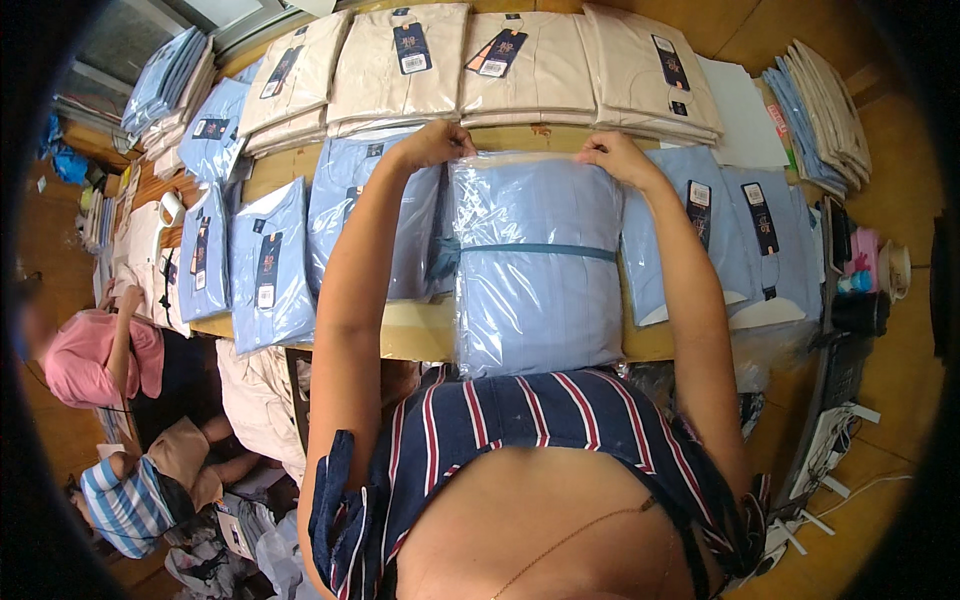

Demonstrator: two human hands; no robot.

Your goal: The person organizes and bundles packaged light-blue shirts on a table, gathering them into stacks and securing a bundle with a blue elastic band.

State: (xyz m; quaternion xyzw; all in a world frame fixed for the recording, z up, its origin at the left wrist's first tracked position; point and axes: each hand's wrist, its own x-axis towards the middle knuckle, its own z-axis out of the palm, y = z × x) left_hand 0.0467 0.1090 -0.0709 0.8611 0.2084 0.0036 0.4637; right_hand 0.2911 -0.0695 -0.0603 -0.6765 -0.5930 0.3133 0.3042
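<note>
A light blue folded garment (540,210) with a darker blue tie band (540,249) across it lies in a clear plastic bag (535,320) right in front of me. At the far left corner of the bag, my left hand (432,146) is closed, its fingertips pinching the plastic edge. My right hand (618,158) pinches the same edge near the far right corner. Between the two hands the bag's far edge runs fairly straight. Other bagged blue garments with dark tags lie beside it: one (335,235) partly under my left forearm, another (665,245) partly under my right.
Stacks of bagged cream garments (395,90) line the table's far side. More bagged blue garments (290,225) lie to the left, and mixed piles (825,120) stand at the far right. Two other people, one in a pink top (95,355), are at the left. Cables and a white device (825,440) sit at the right.
</note>
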